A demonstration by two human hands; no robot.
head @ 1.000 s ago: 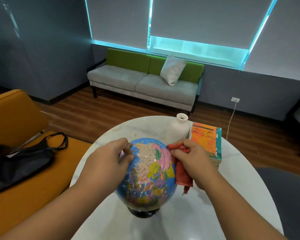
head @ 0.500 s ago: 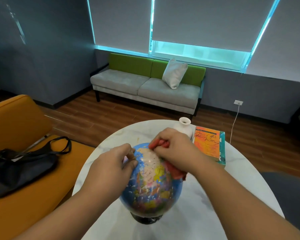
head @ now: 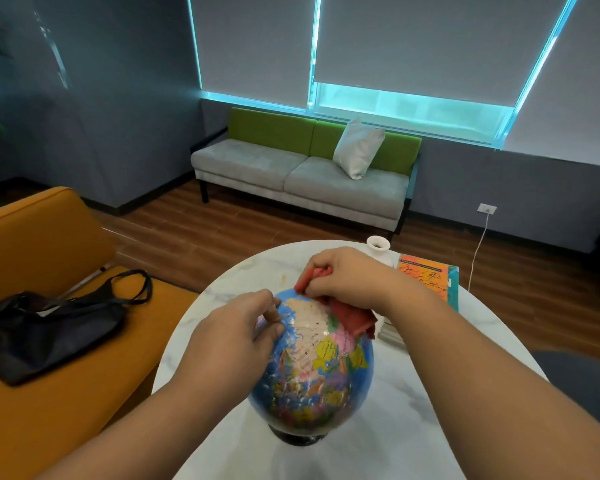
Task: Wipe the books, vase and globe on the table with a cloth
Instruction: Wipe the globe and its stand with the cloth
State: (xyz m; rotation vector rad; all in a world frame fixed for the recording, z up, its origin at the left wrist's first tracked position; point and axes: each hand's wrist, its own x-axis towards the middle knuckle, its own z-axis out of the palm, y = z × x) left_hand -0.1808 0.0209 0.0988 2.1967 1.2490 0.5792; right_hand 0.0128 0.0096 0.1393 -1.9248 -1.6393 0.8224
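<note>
Room: A lounge, with a grey-and-green sofa far off under the blinds. The round marble table stood near, and an orange seat with a black bag lay to the left.
Globe: The globe stood upright on its dark base at the near middle of the table.
Right hand: The right hand had its fingers curled tight round a bunched red cloth and pressed it on the globe's far top.
Change: A second before, the cloth was on the globe's right flank. It had since climbed to the crown, a loose tail trailing down the right.
Left hand: The left hand had hardly shifted, its fingers bent with the tips gripping the upper left to steady the ball.
Vase and books: The vase and books sat at the far right of the table, side by side and untouched. The vase was mostly hidden behind the right hand.
Meaning: The globe looked partway wiped to me, with its near face and lower half likely still to do. I could not tell whether the vase and books had been done.
</note>
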